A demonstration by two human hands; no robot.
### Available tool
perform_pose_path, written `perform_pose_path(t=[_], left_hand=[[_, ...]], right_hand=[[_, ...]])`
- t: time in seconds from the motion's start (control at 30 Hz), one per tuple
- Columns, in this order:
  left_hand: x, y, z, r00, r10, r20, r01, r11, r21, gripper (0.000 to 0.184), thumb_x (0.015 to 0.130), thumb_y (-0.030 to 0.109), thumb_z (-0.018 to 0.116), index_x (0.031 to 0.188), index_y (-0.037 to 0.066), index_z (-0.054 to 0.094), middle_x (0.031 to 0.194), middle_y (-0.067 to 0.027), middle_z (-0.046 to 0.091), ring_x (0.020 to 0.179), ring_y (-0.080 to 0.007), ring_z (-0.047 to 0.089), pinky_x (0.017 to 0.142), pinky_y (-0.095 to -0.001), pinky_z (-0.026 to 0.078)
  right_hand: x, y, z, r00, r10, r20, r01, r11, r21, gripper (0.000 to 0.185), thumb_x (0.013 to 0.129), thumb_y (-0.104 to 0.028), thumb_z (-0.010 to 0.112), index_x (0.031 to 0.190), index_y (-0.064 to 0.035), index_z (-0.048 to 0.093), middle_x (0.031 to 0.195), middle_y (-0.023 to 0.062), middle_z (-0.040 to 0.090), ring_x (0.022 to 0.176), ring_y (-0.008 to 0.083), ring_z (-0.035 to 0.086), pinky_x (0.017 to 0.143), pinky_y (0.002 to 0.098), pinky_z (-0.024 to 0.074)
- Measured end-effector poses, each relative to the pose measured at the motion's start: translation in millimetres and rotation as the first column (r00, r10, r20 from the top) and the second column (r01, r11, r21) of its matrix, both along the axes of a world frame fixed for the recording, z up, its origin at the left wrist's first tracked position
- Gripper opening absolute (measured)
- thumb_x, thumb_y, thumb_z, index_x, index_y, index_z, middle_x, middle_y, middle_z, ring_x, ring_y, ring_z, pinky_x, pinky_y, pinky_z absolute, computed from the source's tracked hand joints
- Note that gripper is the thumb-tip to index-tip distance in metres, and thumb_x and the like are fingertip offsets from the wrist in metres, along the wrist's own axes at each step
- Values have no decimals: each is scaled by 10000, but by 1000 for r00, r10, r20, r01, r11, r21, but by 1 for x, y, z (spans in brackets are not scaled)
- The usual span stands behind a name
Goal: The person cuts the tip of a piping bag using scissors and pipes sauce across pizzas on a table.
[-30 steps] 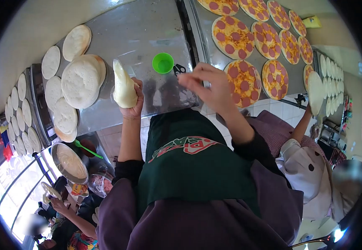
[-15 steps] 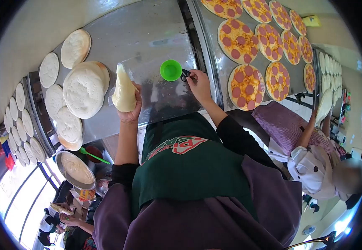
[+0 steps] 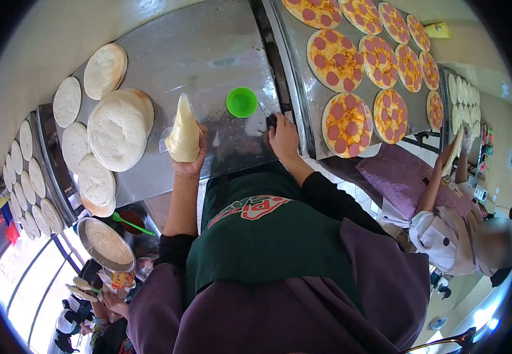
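Note:
A clear bag of pale cream filling [image 3: 184,133] is gripped upright in my left hand [image 3: 194,156], its narrow end pointing away from me. My right hand [image 3: 284,138] is closed around the dark handles of a pair of scissors [image 3: 272,122] at the table's right edge. The thin blades point toward a green cup [image 3: 241,102], which stands on the metal table [image 3: 208,65] just beyond. Left of the bag lies a stack of pale round flatbreads [image 3: 118,131], with more single ones around it.
Pizzas with sausage slices [image 3: 347,125] cover the right-hand table. A bowl of pale sauce [image 3: 107,243] and a green spoon [image 3: 133,224] are at lower left. Co-workers stand at right [image 3: 444,230] and lower left [image 3: 111,307], and racks of flatbreads [image 3: 29,186] at far left.
My right hand has come down to the table and taken hold of the scissors, then drawn them slightly toward me. My left hand still holds the bag. The co-worker at right has moved a flatbread.

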State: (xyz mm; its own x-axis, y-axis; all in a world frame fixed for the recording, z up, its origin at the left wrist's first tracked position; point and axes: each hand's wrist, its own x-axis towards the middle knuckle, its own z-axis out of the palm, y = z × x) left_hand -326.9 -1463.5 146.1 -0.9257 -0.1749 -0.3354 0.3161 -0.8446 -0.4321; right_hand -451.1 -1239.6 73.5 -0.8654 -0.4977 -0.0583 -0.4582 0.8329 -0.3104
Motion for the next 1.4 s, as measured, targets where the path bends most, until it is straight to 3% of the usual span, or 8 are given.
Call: perform_pose_path(t=[0.2,0.57,0.87,1.0,1.2,1.3,1.37,1.4], left_hand=[[4,17,-5,998,-24,59,22,999,27,307,728,210,565,978,34,537,905,-98,473,940,-237,441,803,-422,489],[7,42,-7,996,-72,55,69,996,49,357,743,251,547,1021,27,538,997,-135,494,986,-268,458,822,-450,474],[14,55,-6,997,-56,61,54,998,29,343,773,248,520,1022,12,535,998,-139,495,980,-276,461,823,-447,474],[18,62,-8,1000,-23,-19,25,997,69,388,833,305,444,1083,20,529,1073,-196,533,982,-382,497,830,-465,469],[18,67,4,997,-36,69,32,998,53,380,803,297,475,1053,16,531,1028,-174,513,974,-332,479,821,-452,478],[19,70,7,996,-44,81,39,997,66,380,806,297,471,1057,17,529,1033,-172,511,977,-332,478,826,-456,474],[18,74,9,999,-39,21,37,996,84,418,844,332,408,1100,19,516,1092,-196,523,990,-388,491,850,-478,453],[17,75,11,996,-65,65,59,994,90,393,811,310,465,1069,18,522,1043,-177,509,982,-337,477,828,-462,470]], right_hand=[[15,24,0,984,-117,137,115,993,21,381,780,-151,527,1111,-46,371,910,162,503,807,339,562,676,413,474],[16,30,10,971,65,228,-142,929,341,427,803,-84,445,1199,21,323,863,208,553,736,325,610,586,378,511],[2,28,5,961,39,275,-121,951,285,393,825,-87,403,1192,17,309,747,216,594,671,321,619,571,404,505],[-1,23,10,950,59,307,-164,930,329,360,830,-76,386,1179,-14,324,740,208,598,690,326,617,609,415,501],[-6,24,33,956,78,281,-147,961,234,363,756,-100,523,1103,-52,428,737,192,603,711,342,606,617,414,492],[-12,29,28,918,-18,396,23,1000,-8,373,704,-110,612,1056,-54,501,747,142,604,739,280,614,595,379,496],[-17,28,37,441,26,897,565,768,-300,382,701,-50,630,1070,-69,533,776,81,586,774,192,602,620,310,502],[-20,28,41,445,27,895,562,769,-303,382,701,-50,630,1070,-69,533,776,81,586,774,192,602,620,310,502]])
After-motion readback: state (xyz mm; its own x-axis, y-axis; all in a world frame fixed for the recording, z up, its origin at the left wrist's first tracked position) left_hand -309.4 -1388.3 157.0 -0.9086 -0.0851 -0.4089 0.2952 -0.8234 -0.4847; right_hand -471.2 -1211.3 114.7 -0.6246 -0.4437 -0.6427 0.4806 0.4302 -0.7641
